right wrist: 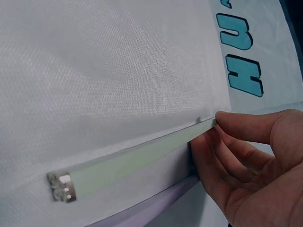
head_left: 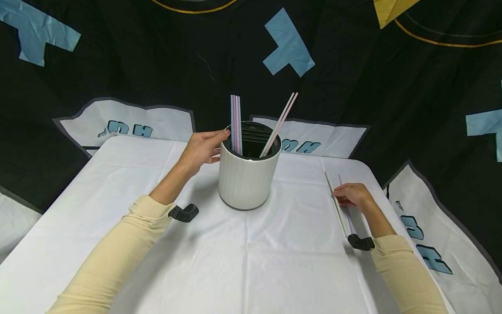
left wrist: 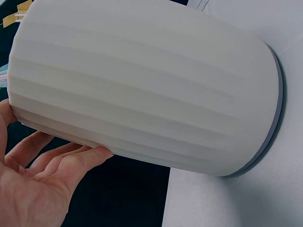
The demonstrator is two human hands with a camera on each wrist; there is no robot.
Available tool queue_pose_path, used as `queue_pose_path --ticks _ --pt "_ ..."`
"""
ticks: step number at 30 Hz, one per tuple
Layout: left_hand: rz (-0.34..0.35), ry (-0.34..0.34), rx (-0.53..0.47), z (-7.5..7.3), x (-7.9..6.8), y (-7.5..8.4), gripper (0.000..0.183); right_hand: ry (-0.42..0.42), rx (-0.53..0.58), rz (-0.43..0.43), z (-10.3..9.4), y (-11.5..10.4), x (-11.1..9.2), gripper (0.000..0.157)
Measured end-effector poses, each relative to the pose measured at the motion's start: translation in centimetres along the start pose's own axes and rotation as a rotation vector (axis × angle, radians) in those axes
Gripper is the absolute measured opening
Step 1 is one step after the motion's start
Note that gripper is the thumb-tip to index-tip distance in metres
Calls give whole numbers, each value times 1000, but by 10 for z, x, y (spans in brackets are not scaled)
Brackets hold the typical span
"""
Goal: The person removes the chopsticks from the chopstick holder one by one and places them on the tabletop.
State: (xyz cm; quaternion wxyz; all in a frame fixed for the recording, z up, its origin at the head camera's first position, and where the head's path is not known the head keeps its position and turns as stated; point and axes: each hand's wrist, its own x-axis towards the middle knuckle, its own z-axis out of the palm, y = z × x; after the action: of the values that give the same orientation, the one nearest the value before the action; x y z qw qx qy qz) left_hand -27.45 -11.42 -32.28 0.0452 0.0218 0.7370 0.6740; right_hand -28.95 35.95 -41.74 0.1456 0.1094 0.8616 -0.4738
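A ribbed white pen holder (head_left: 247, 183) with a black divided insert stands upright on the table. My left hand (head_left: 204, 148) holds its left side near the rim. In the left wrist view, the fingers (left wrist: 80, 163) lie against the holder's wall. At the right, my right hand (right wrist: 255, 165) pinches a pale green pencil (right wrist: 132, 163) between thumb and fingers. A silver band with a greyish tip shows at the pencil's near end. A lilac pencil (head_left: 349, 220) lies beside it, partly hidden by the hand.
Several lilac and pink pencils (head_left: 236, 117) stand in the holder's left part. Two pale pencils (head_left: 280, 122) lean right inside it. A white cloth covers the table (head_left: 219, 270). Behind hangs a black cloth (head_left: 157, 56) with blue patches.
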Motion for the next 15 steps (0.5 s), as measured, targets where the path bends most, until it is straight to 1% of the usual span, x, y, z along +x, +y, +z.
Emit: queue_pose_path --ticks 15 --pt "-11 10 0 0 0 0 51 0 -25 11 3 -3 -1 32"
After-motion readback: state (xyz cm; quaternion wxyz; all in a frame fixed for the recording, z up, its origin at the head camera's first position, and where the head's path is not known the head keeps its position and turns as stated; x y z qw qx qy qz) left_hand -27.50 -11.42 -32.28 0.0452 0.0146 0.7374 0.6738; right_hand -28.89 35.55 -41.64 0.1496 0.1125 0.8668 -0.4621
